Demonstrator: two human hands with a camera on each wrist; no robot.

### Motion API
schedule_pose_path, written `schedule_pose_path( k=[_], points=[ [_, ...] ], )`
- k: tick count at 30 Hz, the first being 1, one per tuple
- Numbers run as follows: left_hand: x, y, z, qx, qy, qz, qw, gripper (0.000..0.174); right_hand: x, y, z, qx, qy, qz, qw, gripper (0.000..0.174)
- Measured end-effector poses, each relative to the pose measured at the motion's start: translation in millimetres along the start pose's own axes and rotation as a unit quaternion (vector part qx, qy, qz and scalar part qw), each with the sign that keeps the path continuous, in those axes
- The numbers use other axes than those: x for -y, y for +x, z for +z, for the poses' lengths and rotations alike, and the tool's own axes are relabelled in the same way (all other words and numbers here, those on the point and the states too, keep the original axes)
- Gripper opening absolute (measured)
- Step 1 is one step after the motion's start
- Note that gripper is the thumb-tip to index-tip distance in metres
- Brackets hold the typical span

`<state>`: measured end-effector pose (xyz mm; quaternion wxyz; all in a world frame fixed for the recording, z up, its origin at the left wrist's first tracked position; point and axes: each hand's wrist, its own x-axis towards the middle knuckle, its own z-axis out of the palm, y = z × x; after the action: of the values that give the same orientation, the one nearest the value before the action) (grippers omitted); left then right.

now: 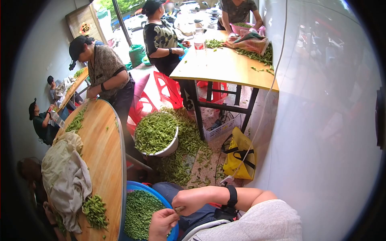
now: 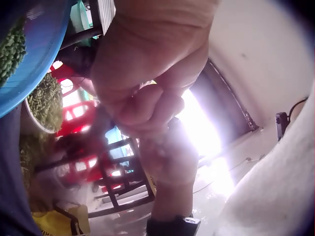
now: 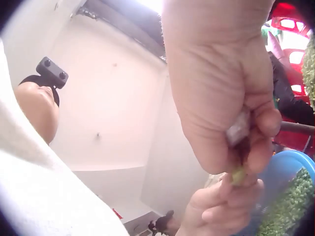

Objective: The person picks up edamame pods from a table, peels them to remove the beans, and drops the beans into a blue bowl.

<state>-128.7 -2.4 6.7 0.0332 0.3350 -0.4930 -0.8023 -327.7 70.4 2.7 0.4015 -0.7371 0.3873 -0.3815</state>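
Observation:
In the head view the left hand (image 1: 163,223) and right hand (image 1: 192,201) meet at the right edge of a blue basin (image 1: 134,185) of shelled green beans (image 1: 142,213). Between their fingertips is a small brownish-green pod (image 1: 179,209). The right wrist view shows a bit of green (image 3: 238,176) pinched by the left hand (image 3: 224,209), directly under the curled fingers of the right hand (image 3: 231,113). Fingers of the left hand (image 2: 152,73) are curled in the left wrist view, where the pod is hidden.
A wooden table (image 1: 106,148) at the left bears a pale cloth (image 1: 64,172) and pods (image 1: 95,212). Beyond the basin stand a white bucket of pods (image 1: 157,132), a yellow bag (image 1: 240,154) and another table (image 1: 229,68). Several people work around the room; a wall (image 1: 329,120) rises at the right.

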Motion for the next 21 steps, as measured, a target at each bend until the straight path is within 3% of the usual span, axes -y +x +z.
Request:
schedule_pose_path(
  k=[1, 4, 10, 16, 19, 21],
  points=[
    [2, 1, -4, 0.006, 0.053, 0.005, 0.999, 0.009, 4, 0, -1, 0.016, -0.011, 0.008, 1.0, 0.012],
    [12, 4, 2, -0.017, -0.01, 0.004, 1.0, 0.01, 9, -1, -3, 0.018, -0.015, 0.011, 1.0, 0.013],
    [-1, -1, 25, -0.036, 0.01, -0.009, 0.999, 0.009, 1, -4, -2, 0.014, 0.014, 0.015, 1.0, 0.018],
    [6, 5, 30, -0.062, 0.04, 0.008, 0.997, 0.007, -8, -9, -6, 0.0, 0.089, 0.101, 0.991, 0.021],
    [11, 14, 26, -0.11, -0.065, 0.062, 0.99, 0.007, -4, -9, -11, -0.04, 0.157, 0.199, 0.967, 0.025],
    [10, 17, 24, -0.117, -0.092, 0.068, 0.987, 0.007, -12, -8, -4, -0.059, 0.181, 0.192, 0.963, 0.027]
  ],
)
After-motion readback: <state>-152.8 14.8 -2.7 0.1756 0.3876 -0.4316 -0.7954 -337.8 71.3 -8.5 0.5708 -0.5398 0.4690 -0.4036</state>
